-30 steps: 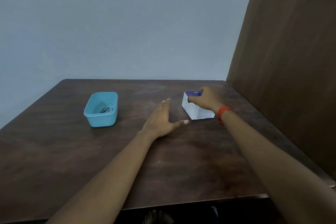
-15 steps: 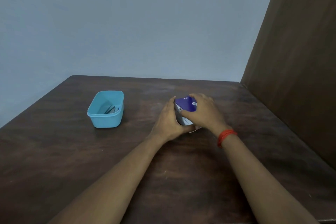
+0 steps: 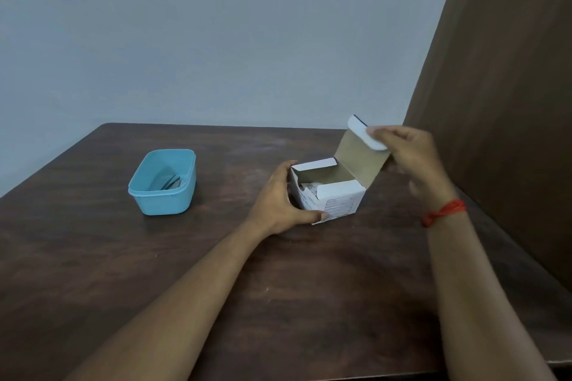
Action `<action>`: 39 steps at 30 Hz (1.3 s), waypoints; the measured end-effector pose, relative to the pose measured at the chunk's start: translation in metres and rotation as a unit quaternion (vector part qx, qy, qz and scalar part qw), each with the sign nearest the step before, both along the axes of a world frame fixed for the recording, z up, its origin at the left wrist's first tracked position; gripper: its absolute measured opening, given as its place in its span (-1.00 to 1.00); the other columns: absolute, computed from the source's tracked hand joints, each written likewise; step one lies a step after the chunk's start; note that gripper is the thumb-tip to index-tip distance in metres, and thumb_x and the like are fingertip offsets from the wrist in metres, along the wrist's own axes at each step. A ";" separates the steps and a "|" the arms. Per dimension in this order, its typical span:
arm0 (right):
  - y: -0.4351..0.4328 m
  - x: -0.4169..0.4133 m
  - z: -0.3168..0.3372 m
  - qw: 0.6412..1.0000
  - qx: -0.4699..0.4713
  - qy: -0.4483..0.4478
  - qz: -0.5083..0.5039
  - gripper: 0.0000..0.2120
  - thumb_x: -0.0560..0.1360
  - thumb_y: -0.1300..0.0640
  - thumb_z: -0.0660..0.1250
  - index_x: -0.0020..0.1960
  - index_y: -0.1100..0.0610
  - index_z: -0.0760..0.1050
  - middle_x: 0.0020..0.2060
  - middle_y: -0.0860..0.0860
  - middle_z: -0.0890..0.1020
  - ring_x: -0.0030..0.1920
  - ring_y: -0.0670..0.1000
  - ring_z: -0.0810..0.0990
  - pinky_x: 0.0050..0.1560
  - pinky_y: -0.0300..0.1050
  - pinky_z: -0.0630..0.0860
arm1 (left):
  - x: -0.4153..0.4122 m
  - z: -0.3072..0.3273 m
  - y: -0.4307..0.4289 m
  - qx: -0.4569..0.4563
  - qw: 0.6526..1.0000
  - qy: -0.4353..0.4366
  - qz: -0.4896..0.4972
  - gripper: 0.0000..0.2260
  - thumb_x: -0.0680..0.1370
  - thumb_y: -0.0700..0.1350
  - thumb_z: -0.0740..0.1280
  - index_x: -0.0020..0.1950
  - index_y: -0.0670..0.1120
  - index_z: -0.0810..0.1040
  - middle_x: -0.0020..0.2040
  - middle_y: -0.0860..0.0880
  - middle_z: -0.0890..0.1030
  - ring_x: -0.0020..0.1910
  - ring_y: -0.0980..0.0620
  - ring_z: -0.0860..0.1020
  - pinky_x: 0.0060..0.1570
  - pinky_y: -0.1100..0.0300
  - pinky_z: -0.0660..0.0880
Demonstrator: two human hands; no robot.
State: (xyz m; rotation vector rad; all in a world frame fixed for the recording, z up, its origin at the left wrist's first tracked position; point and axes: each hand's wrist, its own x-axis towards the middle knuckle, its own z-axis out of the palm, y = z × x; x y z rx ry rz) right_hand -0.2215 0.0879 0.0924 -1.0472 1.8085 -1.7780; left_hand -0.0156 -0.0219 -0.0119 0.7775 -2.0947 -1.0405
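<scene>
Dark table (image 3: 93, 257): white box (image 3: 337, 204), shut a moment ago, now open. Its raised lid (image 3: 359, 158) is pinched by the right hand (image 3: 411, 155); the left hand (image 3: 278, 204) grips its left side. Contents judged reachable.

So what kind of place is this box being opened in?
Probably a plain room, maybe at home: a dark wooden table against a bare pale wall, a brown wooden panel beside it. The table holds a cardboard box.

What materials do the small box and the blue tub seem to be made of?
The box: thin cardboard, probably; white and printed outside, raw brown inside, and its lid flap bends on a crease. The blue tub: plastic, it seems; smooth, even colour, moulded rim, rounded corners.
</scene>
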 end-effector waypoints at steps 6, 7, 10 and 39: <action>0.000 -0.027 -0.013 0.920 -0.052 0.346 -0.176 -0.74 0.44 0.19 0.47 0.11 0.00 0.67 -0.01 -0.04 0.66 -0.06 0.00 0.56 -0.04 -0.36 0.38 | 0.000 0.002 0.003 -0.013 1.000 -0.004 0.000 0.06 0.13 0.18 0.67 0.48 0.20 0.14 0.35 0.09 0.48 0.31 0.10 0.49 0.34 0.13 0.45; -0.002 -0.025 -0.014 0.892 -0.050 0.410 -0.183 -0.73 0.43 0.22 0.43 0.08 -0.01 0.68 -0.02 -0.03 0.63 -0.03 0.02 0.53 -0.04 -0.30 0.34 | 0.000 0.002 0.004 -0.018 1.000 -0.002 -0.002 0.01 0.13 0.19 0.66 0.44 0.23 0.15 0.32 0.08 0.50 0.29 0.08 0.51 0.32 0.09 0.48; -0.012 -0.006 -0.016 0.881 -0.045 0.456 -0.114 -0.77 0.43 0.24 0.36 -0.01 0.02 0.70 -0.05 -0.03 0.55 -0.04 -0.06 0.51 -0.05 -0.22 0.37 | -0.001 0.003 0.006 -0.057 0.998 -0.008 0.002 -0.23 0.18 0.22 0.64 0.24 0.23 0.29 0.21 0.13 0.53 0.22 0.05 0.53 0.22 -0.04 0.55; -0.038 0.038 0.007 0.770 0.385 0.488 0.147 -0.91 0.38 0.22 0.57 -0.14 0.12 0.69 -0.25 0.00 0.74 -0.39 -0.07 0.67 -0.33 -0.20 0.60 | -0.003 -0.004 0.005 -0.034 0.999 0.009 -0.042 0.16 0.16 0.10 0.69 0.59 0.21 0.07 0.41 0.24 0.33 0.31 0.25 0.41 0.08 0.65 0.30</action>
